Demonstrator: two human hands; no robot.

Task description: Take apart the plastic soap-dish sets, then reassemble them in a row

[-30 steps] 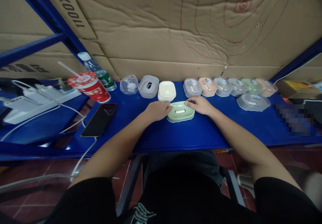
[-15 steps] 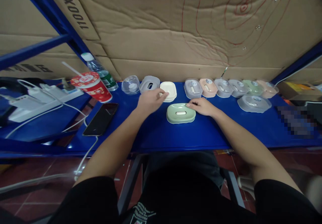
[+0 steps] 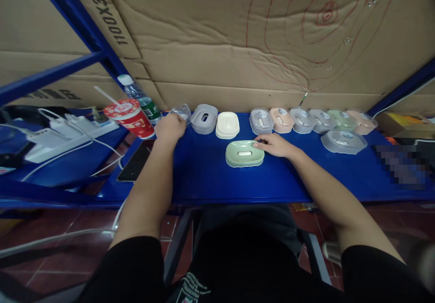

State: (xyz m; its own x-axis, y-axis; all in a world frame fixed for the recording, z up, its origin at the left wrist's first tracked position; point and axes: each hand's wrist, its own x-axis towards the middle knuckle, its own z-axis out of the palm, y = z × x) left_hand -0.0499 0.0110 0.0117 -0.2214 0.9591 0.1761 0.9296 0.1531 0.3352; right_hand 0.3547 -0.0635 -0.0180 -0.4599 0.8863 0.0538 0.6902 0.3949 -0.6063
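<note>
A light green oval soap dish (image 3: 245, 154) with a pale bar in its middle slot lies on the blue table. My right hand (image 3: 275, 145) grips its far right rim, thumb over the edge. My left hand (image 3: 170, 128) is at the back left, its fingers closed on the near side of a clear plastic cover (image 3: 183, 111). The hand hides much of that cover. To its right are a grey soap dish (image 3: 204, 119) with a dark slot and a stack of cream inner trays (image 3: 228, 124).
Lidded soap boxes in grey (image 3: 261, 120), peach (image 3: 282, 119) and green (image 3: 341, 119) line the back right. Another covered box (image 3: 344, 141) sits in front. At left are a red cup (image 3: 134, 120), a bottle (image 3: 144, 101), a phone (image 3: 136, 162) and a power strip (image 3: 73, 139).
My left hand has moved left from above the cream trays to the clear cover. My right hand stays on the green soap dish.
</note>
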